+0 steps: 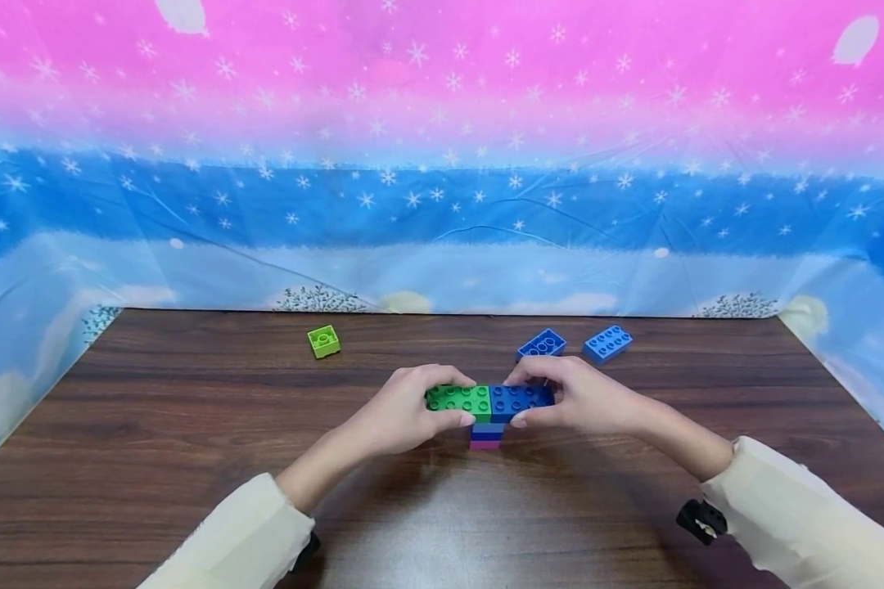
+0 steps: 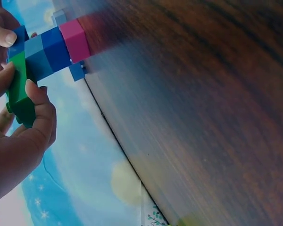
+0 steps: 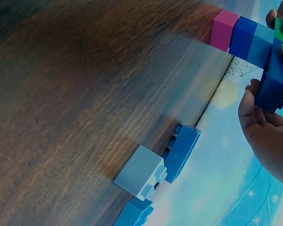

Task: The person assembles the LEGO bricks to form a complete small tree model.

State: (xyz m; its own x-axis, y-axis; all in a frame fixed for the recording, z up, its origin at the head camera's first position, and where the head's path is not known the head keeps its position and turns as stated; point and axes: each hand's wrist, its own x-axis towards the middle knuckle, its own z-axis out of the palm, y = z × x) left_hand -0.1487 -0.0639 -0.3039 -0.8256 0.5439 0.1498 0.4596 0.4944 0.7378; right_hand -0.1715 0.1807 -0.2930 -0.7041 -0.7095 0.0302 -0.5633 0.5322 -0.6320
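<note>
A small tower stands mid-table, its base a pink brick (image 2: 75, 41), with a blue brick (image 2: 55, 48) and a lighter blue brick (image 2: 36, 59) above. Across its top, end to end, lie a green brick (image 1: 460, 399) and a dark blue brick (image 1: 519, 401), studs up and overhanging either side. My left hand (image 1: 412, 409) pinches the green brick between thumb and fingers. On the other side, my right hand (image 1: 589, 397) grips the dark blue brick the same way. The fingers partly cover both outer ends.
Beyond my right hand lie an upturned blue brick (image 1: 541, 343) and a lighter blue brick (image 1: 607, 343), studs up. A lime green brick (image 1: 324, 342) sits at the back left. Patterned cloth (image 1: 442, 204) hangs behind the wooden table (image 1: 191, 425).
</note>
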